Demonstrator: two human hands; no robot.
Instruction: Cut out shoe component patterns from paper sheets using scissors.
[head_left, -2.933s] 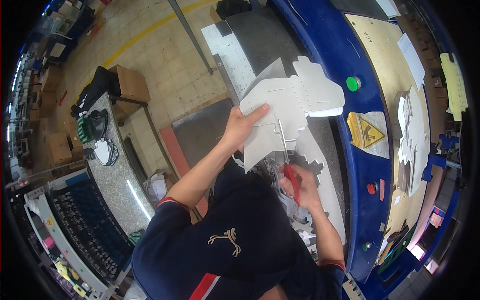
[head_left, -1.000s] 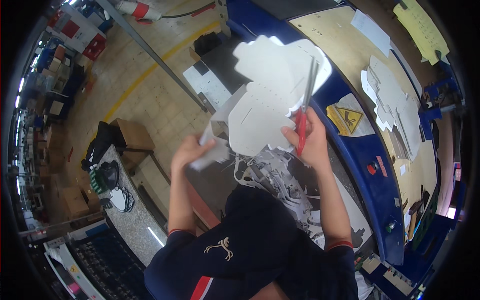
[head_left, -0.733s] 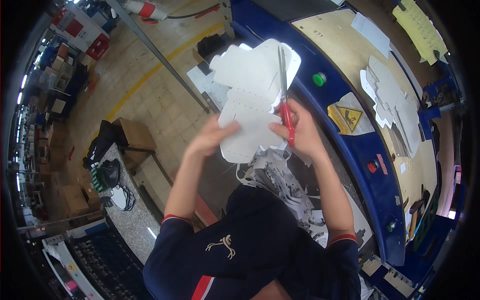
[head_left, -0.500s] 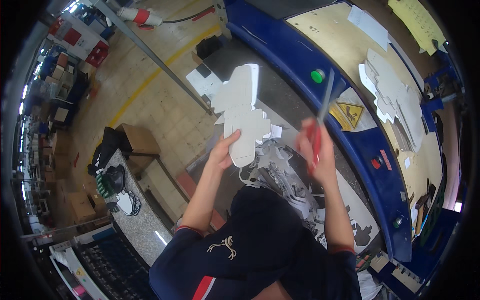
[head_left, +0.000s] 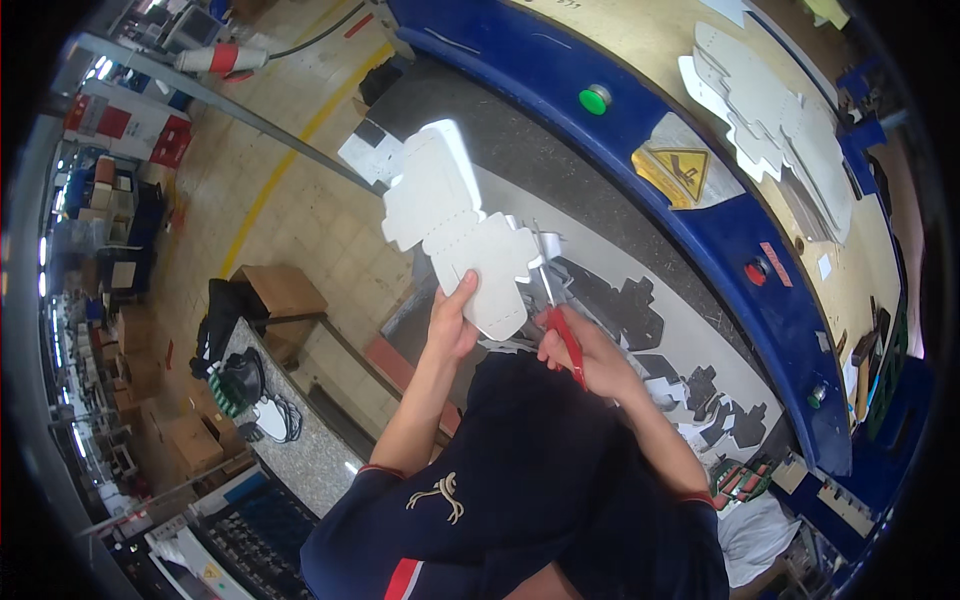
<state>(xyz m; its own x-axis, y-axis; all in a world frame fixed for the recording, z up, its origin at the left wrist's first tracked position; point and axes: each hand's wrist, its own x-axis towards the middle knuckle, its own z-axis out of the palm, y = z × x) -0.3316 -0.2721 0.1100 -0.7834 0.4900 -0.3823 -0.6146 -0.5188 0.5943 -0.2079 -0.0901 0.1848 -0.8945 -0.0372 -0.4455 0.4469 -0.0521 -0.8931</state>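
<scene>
My left hand point(head_left: 453, 322) pinches the lower end of a stack of pale die-cut card blanks point(head_left: 455, 215), thumb on top and fingers hidden beneath. The blanks have notched edges and dashed fold lines. In my right hand point(head_left: 600, 362) is a pair of scissors point(head_left: 566, 340) with red handles. Its blades point up alongside the notched right edge of the stack, next to a small flap of white card point(head_left: 550, 244). From this angle I cannot tell whether the blades touch the card.
A blue machine beam point(head_left: 560, 85) curves along the right, with a green button point(head_left: 595, 99) and a red button point(head_left: 757, 270). More cut blanks point(head_left: 765, 110) lie on the wooden board behind it. Card offcuts point(head_left: 700, 395) litter the grey surface. At left stands a speckled table point(head_left: 325, 440).
The scissors have come down and left from above the machine edge to the stack's right side. The stack has tilted to the left. The whole view has shifted.
</scene>
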